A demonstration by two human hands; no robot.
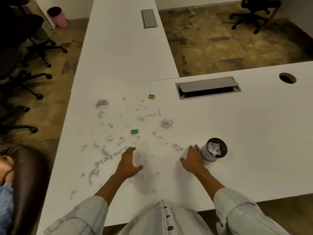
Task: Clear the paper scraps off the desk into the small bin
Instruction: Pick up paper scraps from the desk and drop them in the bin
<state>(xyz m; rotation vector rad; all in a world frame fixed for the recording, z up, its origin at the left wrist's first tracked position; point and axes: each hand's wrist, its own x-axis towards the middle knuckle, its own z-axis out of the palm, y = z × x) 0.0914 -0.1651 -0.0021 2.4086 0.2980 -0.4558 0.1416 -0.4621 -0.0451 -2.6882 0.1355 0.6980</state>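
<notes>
Several torn paper scraps lie scattered over the white desk, mostly left of centre. Two crumpled balls stand out, one near the middle and one at the far left. A small dark bin holding paper stands at the right. My left hand rests open on the desk among the scraps, fingers spread, holding nothing. My right hand lies flat and open just left of the bin, beside one scrap.
Two small blue-and-yellow blocks sit among the scraps. A grey cable hatch and a round cable hole lie beyond. Office chairs and a pink floor bin stand to the left. Another person's arm is at the left edge.
</notes>
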